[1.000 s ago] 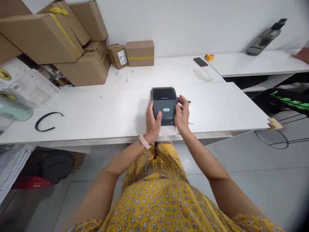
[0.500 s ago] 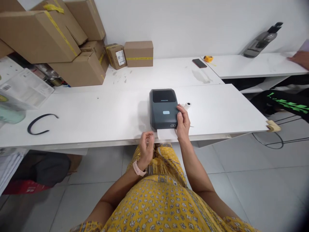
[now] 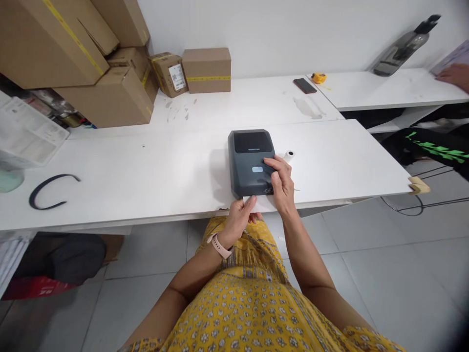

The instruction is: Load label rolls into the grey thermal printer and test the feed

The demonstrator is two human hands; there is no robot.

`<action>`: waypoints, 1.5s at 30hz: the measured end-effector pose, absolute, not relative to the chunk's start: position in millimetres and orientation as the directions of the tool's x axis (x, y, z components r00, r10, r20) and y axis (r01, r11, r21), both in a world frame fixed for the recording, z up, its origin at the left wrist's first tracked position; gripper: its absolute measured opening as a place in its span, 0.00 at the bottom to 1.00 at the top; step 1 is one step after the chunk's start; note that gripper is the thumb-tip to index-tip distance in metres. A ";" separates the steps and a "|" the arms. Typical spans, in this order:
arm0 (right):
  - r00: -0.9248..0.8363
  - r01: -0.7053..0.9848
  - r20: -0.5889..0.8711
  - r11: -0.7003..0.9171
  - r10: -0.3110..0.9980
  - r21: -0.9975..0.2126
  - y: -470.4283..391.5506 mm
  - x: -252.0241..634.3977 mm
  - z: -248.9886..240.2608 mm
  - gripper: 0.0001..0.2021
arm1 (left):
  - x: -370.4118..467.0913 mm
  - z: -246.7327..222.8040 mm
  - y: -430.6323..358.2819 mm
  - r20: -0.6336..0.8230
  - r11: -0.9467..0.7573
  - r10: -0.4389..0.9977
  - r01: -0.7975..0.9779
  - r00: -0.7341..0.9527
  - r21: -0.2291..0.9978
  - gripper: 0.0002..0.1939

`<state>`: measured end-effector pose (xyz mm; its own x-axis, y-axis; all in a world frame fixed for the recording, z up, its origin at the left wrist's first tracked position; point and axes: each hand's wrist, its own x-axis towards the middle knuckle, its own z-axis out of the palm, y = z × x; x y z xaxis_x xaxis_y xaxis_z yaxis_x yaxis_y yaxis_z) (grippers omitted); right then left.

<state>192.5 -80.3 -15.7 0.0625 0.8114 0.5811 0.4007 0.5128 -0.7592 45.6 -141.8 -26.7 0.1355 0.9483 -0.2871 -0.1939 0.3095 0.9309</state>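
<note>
A dark grey label printer (image 3: 249,164) with a light blue patch on its top lies near the front edge of the table. White paper (image 3: 266,204) sticks out of its front and reaches over the edge. My left hand (image 3: 240,217), with a pink band on the wrist, pinches this paper, thumb on top and fingers beneath. My right hand (image 3: 282,185) grips the printer's right side, its fingers laid over the top edge. Just behind that hand a small white paper roll (image 3: 289,156) rests on the table.
Cardboard boxes (image 3: 106,98) are stacked at the back left. A black headband (image 3: 38,188) lies at the left. Toward the back right are a phone (image 3: 305,86), a yellow tape measure (image 3: 318,77) and a pump bottle (image 3: 405,49). Another person's hand (image 3: 454,77) shows at the far right.
My left hand has moved right and up from beside the paper and taken hold of it. The right hand's fingers reach further over the printer's top. The view has shifted slightly.
</note>
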 end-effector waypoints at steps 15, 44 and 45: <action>-0.057 0.544 0.636 0.558 0.770 -0.627 -75.9 197.4 -20.1 0.22 | 37.9 -30.8 -148.1 -0.233 0.240 0.969 -0.089 0.087 0.967 0.32; 0.232 0.103 0.183 0.163 0.955 -0.981 -93.6 192.3 -66.1 0.32 | 30.5 -68.2 -135.1 0.226 -0.232 0.948 -0.001 -0.224 0.973 0.31; 0.223 0.131 0.187 0.161 0.957 -0.978 -93.9 191.6 -68.6 0.33 | 31.0 -68.1 -135.1 0.225 -0.231 0.948 -0.002 -0.223 0.973 0.31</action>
<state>191.6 -93.9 -68.6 0.2232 0.9567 0.1868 0.1307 0.1606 -0.9783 31.0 -135.1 -68.1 -0.2231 0.9484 0.2251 -0.0018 -0.2314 0.9729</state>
